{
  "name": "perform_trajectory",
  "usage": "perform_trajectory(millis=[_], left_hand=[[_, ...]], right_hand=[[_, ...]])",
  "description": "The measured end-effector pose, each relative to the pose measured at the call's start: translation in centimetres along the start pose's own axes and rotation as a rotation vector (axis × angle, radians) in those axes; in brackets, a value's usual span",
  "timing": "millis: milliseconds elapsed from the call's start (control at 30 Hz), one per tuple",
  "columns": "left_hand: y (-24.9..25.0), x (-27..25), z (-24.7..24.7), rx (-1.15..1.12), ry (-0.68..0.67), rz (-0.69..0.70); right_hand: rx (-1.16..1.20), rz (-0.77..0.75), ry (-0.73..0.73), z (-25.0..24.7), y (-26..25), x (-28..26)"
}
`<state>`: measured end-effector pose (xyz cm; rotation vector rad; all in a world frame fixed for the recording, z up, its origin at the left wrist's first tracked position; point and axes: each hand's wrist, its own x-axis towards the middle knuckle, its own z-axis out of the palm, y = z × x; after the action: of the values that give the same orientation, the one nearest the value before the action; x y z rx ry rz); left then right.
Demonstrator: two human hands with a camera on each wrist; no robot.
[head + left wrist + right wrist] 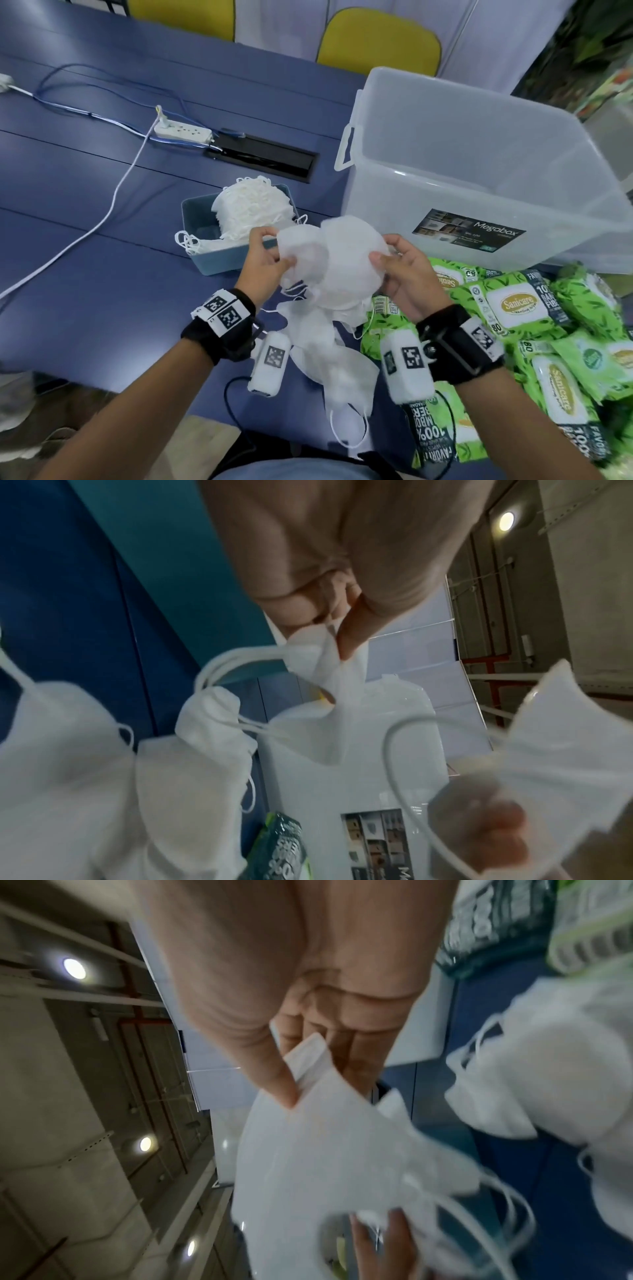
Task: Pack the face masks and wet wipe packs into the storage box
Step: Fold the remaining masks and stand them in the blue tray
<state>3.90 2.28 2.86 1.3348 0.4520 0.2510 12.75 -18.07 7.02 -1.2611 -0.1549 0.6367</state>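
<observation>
Both hands hold a bunch of white face masks (337,263) up over the blue table, just in front of the clear storage box (472,164). My left hand (270,263) pinches the bunch's left edge (322,653) between thumb and fingers. My right hand (394,267) pinches the right edge (308,1069). More loose masks (329,363) lie on the table below the hands. A small blue tray (219,260) to the left holds a stack of masks (253,205). Green wet wipe packs (520,308) are heaped at the right, in front of the box. The box looks empty.
A white power strip (181,132) with cables and a black cable hatch (263,157) lie on the far part of the table. Two yellow chairs (376,44) stand behind it. The table's near edge (144,394) runs below my forearms.
</observation>
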Motion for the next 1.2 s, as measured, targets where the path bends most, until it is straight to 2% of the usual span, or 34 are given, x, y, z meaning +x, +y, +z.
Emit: perform_trajectory(millis=[100,200,300,333,433,567,700,833,933,1067,1200], left_hand=[[-0.1,-0.7,1.0,-0.064,-0.094,-0.009],[0.3,-0.8,1.8,-0.145,-0.038,-0.063],[0.5,-0.8,1.9,-0.261,-0.035,-0.213],[0.3,-0.8,1.9,-0.244,-0.042,-0.215],[-0.9,-1.2,1.4,-0.009,0.009,-0.113],[-2.9,-1.2,-0.9,0.22,0.081,-0.052],[-3.8,-1.4,-4.0,0.313,0.142,-0.087],[-4.8,-1.3,-6.3,0.536,0.075,-0.055],[-5.4,-1.3,-6.9,0.592,0.023,-0.116],[-5.3,-1.2,-6.1,0.567,0.044,-0.183],[-5.3,-0.7,-5.3,0.557,0.075,-0.233]], right_hand=[[-0.14,-0.024,0.135,1.9,2.0,0.9],[-0.359,-0.061,0.234,2.4,3.9,1.6],[-0.422,-0.072,0.269,2.6,4.9,2.0],[-0.433,-0.083,0.269,2.8,5.2,2.0],[-0.475,-0.065,0.236,3.2,6.2,1.8],[-0.527,0.082,0.234,1.6,7.4,3.3],[-1.112,0.202,0.222,-1.3,7.6,7.3],[-1.387,0.238,0.097,-0.4,8.2,10.3],[-1.43,0.345,0.038,0.7,8.8,11.4],[-1.336,0.328,0.141,1.1,9.7,12.5],[-1.273,0.34,0.095,0.5,9.6,12.8]])
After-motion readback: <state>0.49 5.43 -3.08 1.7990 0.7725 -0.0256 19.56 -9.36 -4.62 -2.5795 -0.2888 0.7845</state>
